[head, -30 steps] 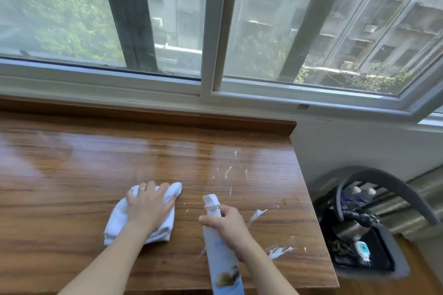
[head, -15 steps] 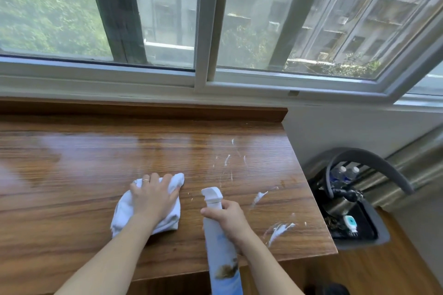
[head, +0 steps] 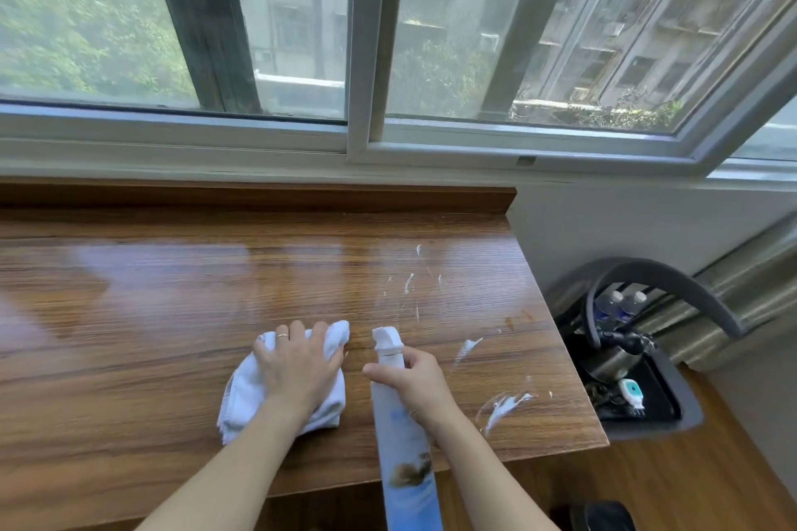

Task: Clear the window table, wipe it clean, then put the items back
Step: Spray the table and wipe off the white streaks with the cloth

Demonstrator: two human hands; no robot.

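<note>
A person's two bare hands work at a wooden desk (head: 129, 315) set under a sliding window (head: 362, 56). The left hand (head: 297, 366), one ring on a finger, lies flat with fingers spread on a single white cloth (head: 246, 397) bunched near the middle of the desk's near edge, pressing it to the wood. Just to its right, the right hand (head: 414, 379) has its grip closed around the neck of one white-and-blue spray bottle (head: 403, 435), nozzle pointing toward the window, the bottle's body reaching back past the near edge. White foam streaks (head: 502, 403) mark the desk's right side: a large smear near the near right corner, a smaller one by the nozzle, several flecks farther toward the back. Off the desk's right edge, one dark tray (head: 673, 418) on the floor holds a kettle (head: 612, 358) and two capped water bottles (head: 621, 306), with a chair's curved armrest (head: 673, 285) arching above.
</note>
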